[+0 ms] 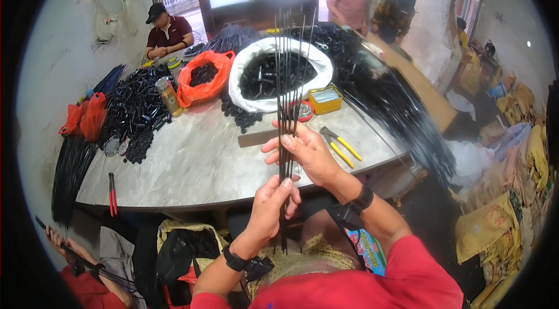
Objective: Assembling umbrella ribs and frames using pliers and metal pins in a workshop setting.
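Observation:
A loose bundle of thin black rods (285, 85) stands upright in front of me, its tops fanning slightly apart. My left hand (271, 204) is closed round the lower part of the bundle. Higher up, my right hand (305, 152) grips the same rods between thumb and fingers. Just behind the rods are a small red dish (303, 112) of little metal pieces and a yellow tin (325, 100). Pliers with yellow handles (342, 147) lie to the right of my right hand. A flat dark metal bar (258, 138) rests on the table left of the rods.
On the grey table (174, 175) stand a white sack (241, 70) of black parts and a red bag (224, 82). Long black rods (402, 111) cover its right side. Red-handled pliers (112, 195) lie near the front edge. Co-workers (169, 32) sit around; another person's hand (56, 239) is at lower left.

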A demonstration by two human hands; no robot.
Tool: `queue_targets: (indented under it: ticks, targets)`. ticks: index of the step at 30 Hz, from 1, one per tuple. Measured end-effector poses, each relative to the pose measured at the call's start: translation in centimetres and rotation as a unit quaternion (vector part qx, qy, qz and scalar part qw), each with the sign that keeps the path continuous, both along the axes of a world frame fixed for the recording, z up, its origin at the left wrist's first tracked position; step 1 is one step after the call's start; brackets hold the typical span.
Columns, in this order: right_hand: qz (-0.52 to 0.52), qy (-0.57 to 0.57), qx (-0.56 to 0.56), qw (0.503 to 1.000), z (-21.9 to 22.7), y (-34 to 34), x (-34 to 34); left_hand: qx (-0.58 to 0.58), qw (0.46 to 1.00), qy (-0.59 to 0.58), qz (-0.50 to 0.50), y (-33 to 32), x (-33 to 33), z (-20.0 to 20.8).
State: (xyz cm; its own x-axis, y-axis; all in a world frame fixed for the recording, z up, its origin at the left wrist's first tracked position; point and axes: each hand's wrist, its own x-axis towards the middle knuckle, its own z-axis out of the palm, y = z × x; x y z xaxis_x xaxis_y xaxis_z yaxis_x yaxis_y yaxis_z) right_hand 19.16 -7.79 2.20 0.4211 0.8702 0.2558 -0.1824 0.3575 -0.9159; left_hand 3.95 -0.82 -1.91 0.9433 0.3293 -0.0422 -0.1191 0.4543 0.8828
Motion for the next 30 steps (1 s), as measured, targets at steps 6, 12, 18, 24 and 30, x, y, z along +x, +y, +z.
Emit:
queue_targets:
  ticks: [6,12,18,24,30]
  targets:
    - [0.007,-0.008,-0.017,1.0,0.0,0.8,0.4,0.0,0.999,-0.014,0.043,0.1,-0.5,0.2]
    - [-0.125,-0.082,-0.051,0.987,-0.1,0.8,0.4,0.046,0.995,-0.001,0.091,0.4,-1.1,-0.4]
    - [-0.206,-0.165,-0.042,0.964,0.2,0.6,-0.5,0.074,0.99,-0.009,0.116,0.1,-1.3,-0.6]
    - [-0.241,-0.237,-0.052,0.94,0.0,0.5,-0.9,0.085,0.988,-0.014,0.129,0.1,-1.3,-1.0]
    - [-0.167,-0.148,-0.048,0.974,0.6,0.3,-0.5,0.093,0.987,-0.007,0.133,0.4,-1.5,-0.6]
